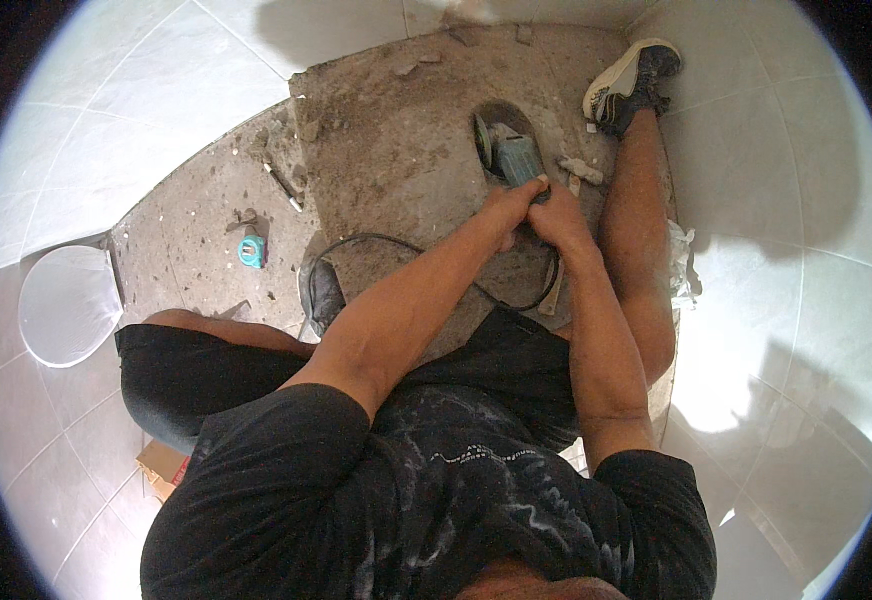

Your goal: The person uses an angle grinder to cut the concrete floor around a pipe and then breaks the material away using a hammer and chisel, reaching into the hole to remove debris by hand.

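Note:
Both my hands are closed around an angle grinder (pixel 519 157) with a grey-green body. My left hand (pixel 508 212) wraps the rear part of its body from the left side. Beside it, my right hand (pixel 556 215) grips the same end from the right, and the two hands touch. The grinder's disc (pixel 483 142) stands nearly edge-on at the far end, low over a dirty concrete surface (pixel 386 150). Just behind the disc is a dark round patch whose nature I cannot make out. A black cable (pixel 386 238) loops between my arms.
A teal tape measure (pixel 251 250) and a pen-like stick (pixel 283 188) lie on the left. Right of the grinder, near my leg, is a wooden-handled tool (pixel 578 170). White plastic (pixel 683 262) lies by the right wall. Tiled walls (pixel 786 200) enclose the floor. My shoe (pixel 631 80) stands far right.

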`<act>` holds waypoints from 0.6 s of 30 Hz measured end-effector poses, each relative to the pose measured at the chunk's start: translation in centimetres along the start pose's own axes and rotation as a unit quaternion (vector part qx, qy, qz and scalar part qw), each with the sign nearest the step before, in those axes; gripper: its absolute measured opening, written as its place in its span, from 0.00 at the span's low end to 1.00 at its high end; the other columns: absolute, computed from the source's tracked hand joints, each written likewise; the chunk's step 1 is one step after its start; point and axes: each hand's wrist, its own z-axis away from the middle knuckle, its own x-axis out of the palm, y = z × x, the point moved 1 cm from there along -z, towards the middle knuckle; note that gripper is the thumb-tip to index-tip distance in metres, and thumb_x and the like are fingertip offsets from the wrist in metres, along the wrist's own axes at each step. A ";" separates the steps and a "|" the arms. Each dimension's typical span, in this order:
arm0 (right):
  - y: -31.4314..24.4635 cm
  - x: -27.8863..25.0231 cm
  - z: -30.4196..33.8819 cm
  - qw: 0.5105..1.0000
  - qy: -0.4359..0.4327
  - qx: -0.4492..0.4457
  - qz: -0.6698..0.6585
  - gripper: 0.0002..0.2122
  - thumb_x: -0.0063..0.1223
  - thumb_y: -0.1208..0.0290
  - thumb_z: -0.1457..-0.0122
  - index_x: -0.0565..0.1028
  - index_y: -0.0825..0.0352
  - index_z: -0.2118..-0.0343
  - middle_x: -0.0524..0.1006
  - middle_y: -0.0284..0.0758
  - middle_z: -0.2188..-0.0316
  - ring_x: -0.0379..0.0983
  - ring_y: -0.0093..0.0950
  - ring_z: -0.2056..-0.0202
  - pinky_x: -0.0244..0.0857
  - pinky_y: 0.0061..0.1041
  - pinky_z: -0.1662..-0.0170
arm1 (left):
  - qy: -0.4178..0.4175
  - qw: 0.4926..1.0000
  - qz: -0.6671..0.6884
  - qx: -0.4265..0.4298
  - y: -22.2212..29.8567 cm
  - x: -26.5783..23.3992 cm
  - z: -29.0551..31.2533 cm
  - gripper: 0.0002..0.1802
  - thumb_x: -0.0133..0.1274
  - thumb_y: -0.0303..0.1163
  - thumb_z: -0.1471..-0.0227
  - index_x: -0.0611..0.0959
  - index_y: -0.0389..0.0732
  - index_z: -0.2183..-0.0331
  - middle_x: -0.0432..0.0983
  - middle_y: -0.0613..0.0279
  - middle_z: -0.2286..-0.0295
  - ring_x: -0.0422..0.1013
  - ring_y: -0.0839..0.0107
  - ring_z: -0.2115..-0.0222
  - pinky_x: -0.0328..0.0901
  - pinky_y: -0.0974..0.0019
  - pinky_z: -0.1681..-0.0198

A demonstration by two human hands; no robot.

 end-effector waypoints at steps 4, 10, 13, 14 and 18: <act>-0.4 -0.4 2.0 0.999 0.033 -0.003 -0.021 0.26 0.52 0.65 0.51 0.70 0.74 0.49 0.72 0.57 0.50 0.68 0.52 0.46 0.62 0.42 0.45 | -0.021 1.000 0.002 0.003 0.1 0.2 0.7 0.49 0.61 0.55 0.53 0.67 0.20 0.46 0.66 0.33 0.48 0.66 0.47 0.47 0.60 0.44 0.46; -0.6 -1.2 1.9 0.999 0.049 -0.001 0.013 0.27 0.53 0.64 0.51 0.70 0.75 0.49 0.72 0.58 0.51 0.68 0.53 0.47 0.61 0.43 0.44 | -0.005 1.000 -0.005 0.011 -0.1 0.4 -0.3 0.32 0.59 0.49 0.48 0.76 0.27 0.55 0.78 0.47 0.61 0.76 0.58 0.65 0.71 0.54 0.62; 0.0 -1.1 1.3 0.999 0.030 -0.008 0.019 0.27 0.53 0.64 0.52 0.70 0.76 0.49 0.72 0.58 0.51 0.67 0.53 0.46 0.61 0.42 0.44 | 0.012 1.000 -0.014 -0.003 -0.2 0.4 -0.8 0.32 0.59 0.49 0.47 0.77 0.28 0.55 0.78 0.48 0.61 0.76 0.58 0.64 0.71 0.54 0.60; 0.8 -0.8 0.8 0.999 0.027 -0.011 0.020 0.27 0.53 0.63 0.52 0.70 0.76 0.49 0.72 0.58 0.51 0.67 0.53 0.46 0.61 0.42 0.44 | 0.021 1.000 -0.019 -0.010 -0.3 0.5 -0.7 0.31 0.59 0.49 0.47 0.77 0.29 0.55 0.78 0.48 0.61 0.76 0.58 0.64 0.71 0.54 0.60; 0.7 -0.5 0.0 0.999 0.012 0.012 0.030 0.29 0.53 0.63 0.52 0.68 0.76 0.47 0.71 0.59 0.49 0.66 0.52 0.45 0.61 0.41 0.43 | 0.008 1.000 -0.013 -0.019 0.1 0.5 -0.6 0.36 0.59 0.51 0.49 0.73 0.27 0.52 0.73 0.45 0.56 0.71 0.55 0.58 0.66 0.51 0.55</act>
